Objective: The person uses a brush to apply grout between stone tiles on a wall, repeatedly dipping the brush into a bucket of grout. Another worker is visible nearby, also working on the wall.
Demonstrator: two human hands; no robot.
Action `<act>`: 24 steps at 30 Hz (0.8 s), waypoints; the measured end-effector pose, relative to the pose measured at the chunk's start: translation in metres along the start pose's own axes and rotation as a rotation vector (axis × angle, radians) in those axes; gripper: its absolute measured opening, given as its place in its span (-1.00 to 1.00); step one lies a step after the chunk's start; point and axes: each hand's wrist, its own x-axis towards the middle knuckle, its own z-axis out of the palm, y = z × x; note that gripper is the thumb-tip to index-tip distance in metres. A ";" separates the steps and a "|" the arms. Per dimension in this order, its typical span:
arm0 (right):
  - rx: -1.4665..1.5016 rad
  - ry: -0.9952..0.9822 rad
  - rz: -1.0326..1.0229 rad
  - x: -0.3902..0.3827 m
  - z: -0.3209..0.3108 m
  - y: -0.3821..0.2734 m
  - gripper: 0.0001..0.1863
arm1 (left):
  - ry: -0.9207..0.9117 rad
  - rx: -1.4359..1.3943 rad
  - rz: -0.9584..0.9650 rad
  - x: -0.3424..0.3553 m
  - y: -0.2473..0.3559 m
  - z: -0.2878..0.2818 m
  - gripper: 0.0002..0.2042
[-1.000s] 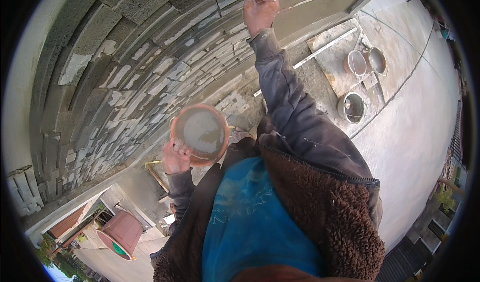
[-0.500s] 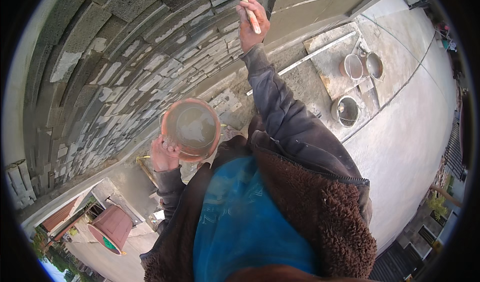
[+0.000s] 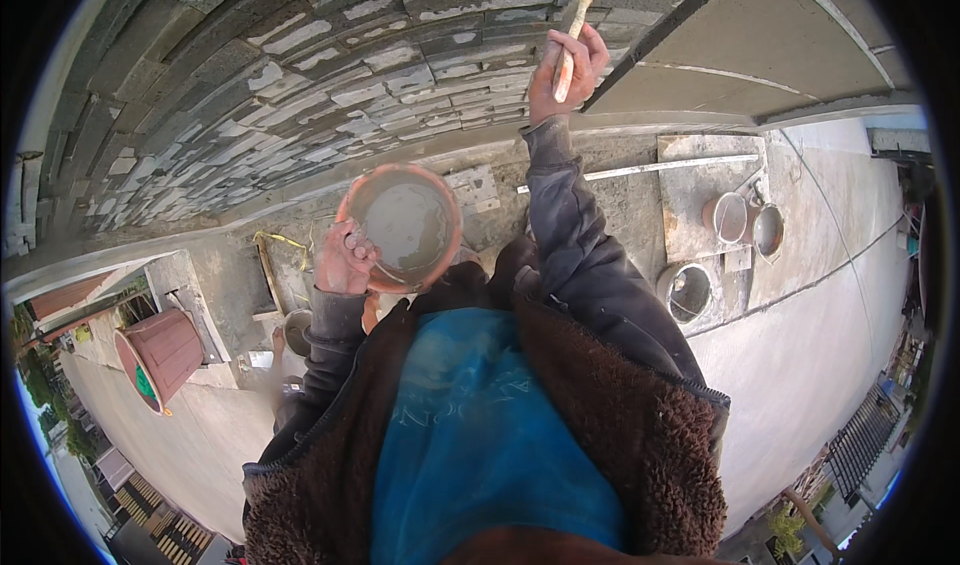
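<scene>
My left hand [image 3: 344, 259] is closed on the near left rim of a reddish bucket [image 3: 455, 227], held in front of my body. Grey, wet slurry [image 3: 400, 223] covers the inside of the bucket. Farther forward and to the right, my right hand [image 3: 590, 57] grips a brush [image 3: 564, 77] with a pale, red-stained handle. Its far end points up toward the stone-clad wall [image 3: 440, 55], where rough grey strips carry lighter smears. Whether the brush touches the stone I cannot tell. Fingers hide part of the brush.
At the right, a bucket [image 3: 727, 218] and a second bucket [image 3: 767, 233] stand side by side by a stained board [image 3: 690, 155]. A third bucket [image 3: 686, 293] is nearer. A long white bar [image 3: 650, 170] lies along the ground. At the left stands a maroon barrel [image 3: 170, 353].
The view has turned, so wall and ground lie at another angle. Within the picture my right hand and the brush sit farther right and a little lower. My left hand keeps hold of the bucket.
</scene>
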 end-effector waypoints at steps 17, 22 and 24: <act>0.031 -0.173 -0.015 -0.053 0.050 -0.080 -0.80 | 0.414 0.024 0.180 -0.051 -0.007 0.014 -0.93; 0.154 -0.392 -0.036 -0.120 0.133 -0.134 -0.65 | 0.524 0.042 0.233 -0.060 -0.009 0.019 -0.93; 0.192 -0.446 -0.078 -0.135 0.149 -0.154 -0.65 | 0.498 0.040 0.229 -0.061 -0.016 0.002 -0.92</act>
